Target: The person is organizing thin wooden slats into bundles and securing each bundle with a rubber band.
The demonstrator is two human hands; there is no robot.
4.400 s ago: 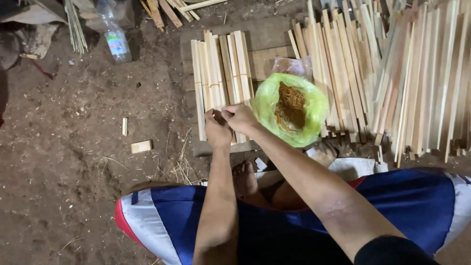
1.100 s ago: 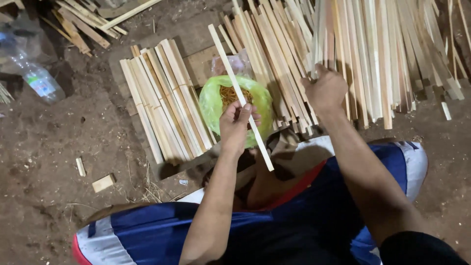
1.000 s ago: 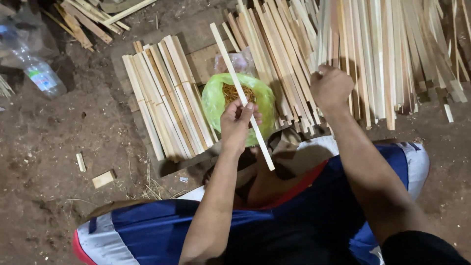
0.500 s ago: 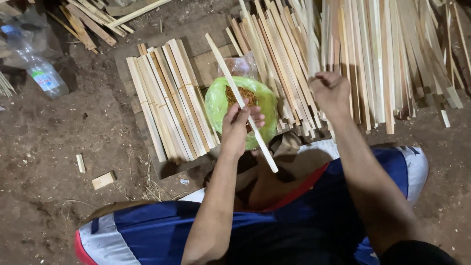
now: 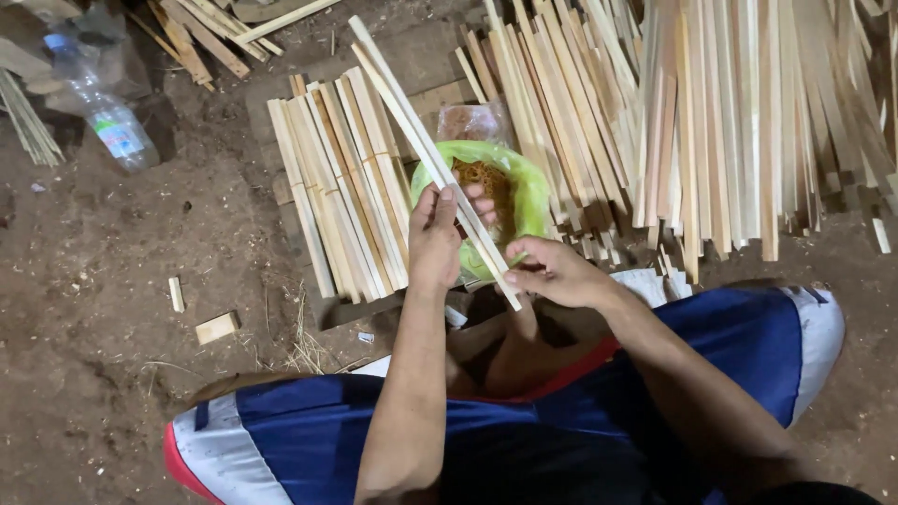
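My left hand (image 5: 438, 236) grips a pair of long pale wooden slats (image 5: 412, 122) near their lower part; they slant up and to the left. My right hand (image 5: 554, 271) pinches the slats' lower end by my lap. Behind the hands a green plastic bag (image 5: 531, 187) lies open with a brown fibrous heap (image 5: 491, 187) inside. A flat bundle of similar slats (image 5: 337, 187) lies on the ground just left of my left hand. A large loose pile of slats (image 5: 711, 122) spreads to the right.
A clear plastic bottle (image 5: 103, 112) lies at the far left on the dirt floor. Small wood offcuts (image 5: 217, 327) sit left of my knee. More sticks (image 5: 201, 33) lie at the top left. My legs in blue shorts (image 5: 524, 440) fill the bottom.
My right hand has left the big slat pile on the right and come down to the lower end of the slats in my left hand. The view has shifted slightly.
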